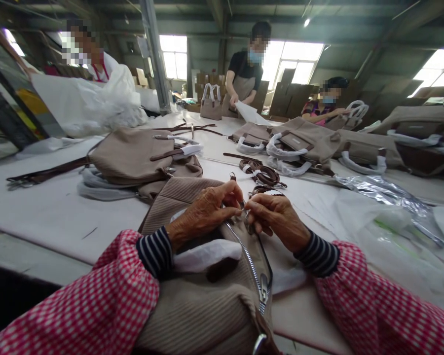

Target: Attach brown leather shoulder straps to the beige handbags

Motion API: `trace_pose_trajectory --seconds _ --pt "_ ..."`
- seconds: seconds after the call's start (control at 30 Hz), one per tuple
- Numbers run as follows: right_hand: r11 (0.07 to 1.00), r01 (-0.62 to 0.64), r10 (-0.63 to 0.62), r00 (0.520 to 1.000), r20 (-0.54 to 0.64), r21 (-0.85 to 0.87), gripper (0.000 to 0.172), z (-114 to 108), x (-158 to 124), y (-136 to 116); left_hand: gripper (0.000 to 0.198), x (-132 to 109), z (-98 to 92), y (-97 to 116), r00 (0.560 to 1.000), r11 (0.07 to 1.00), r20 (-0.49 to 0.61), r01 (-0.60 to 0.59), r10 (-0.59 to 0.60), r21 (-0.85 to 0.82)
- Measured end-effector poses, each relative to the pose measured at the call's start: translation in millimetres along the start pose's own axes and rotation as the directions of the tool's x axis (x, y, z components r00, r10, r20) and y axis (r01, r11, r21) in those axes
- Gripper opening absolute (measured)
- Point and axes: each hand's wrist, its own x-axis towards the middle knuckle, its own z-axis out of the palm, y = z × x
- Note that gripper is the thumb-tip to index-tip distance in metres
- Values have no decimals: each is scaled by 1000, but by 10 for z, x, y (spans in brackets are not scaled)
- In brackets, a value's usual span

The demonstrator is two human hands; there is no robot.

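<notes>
A taupe ribbed handbag [192, 301] lies before me, its silver zipper [249, 261] running toward my hands and its handle wrapped in white material. My left hand [210, 209] is closed at the bag's far end, thumb and fingers pinched on a small metal clasp [243, 204]. Right beside it, my right hand [277, 217] pinches at the same metal hardware, near the far end of the zipper. The fingertips of both hands nearly meet and partly hide the clasp. The zipper pull [263, 288] hangs at the near end.
More taupe bags [129, 155] lie at the left and along the right [299, 138]. Coiled brown straps [261, 172] sit beyond my hands. Clear plastic [399, 236] covers the right side of the white table [59, 217]. Several people work across it.
</notes>
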Motion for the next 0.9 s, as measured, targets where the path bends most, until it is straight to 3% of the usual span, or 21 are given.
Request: trace_pose_trajectory --seconds 0.27,0.4,0.6,0.7,0.9 --pt "997 5 -1 999 45 -82 28 66 -5 25 9 10 -2 39 1000 994 28 -5 2 112" --pt "998 -49 50 998 25 -38 17 96 7 44 19 9 -27 -21 999 990 44 19 -25 140" --pt "999 -45 45 998 42 -4 15 107 24 88 24 34 -67 -121 994 984 74 73 -85 160" --pt "999 -21 21 999 23 -24 15 115 12 102 25 37 -67 -94 994 978 90 36 -55 208" --pt "979 46 -41 999 29 -199 18 103 13 117 12 15 -17 -24 1000 970 16 -22 19 243"
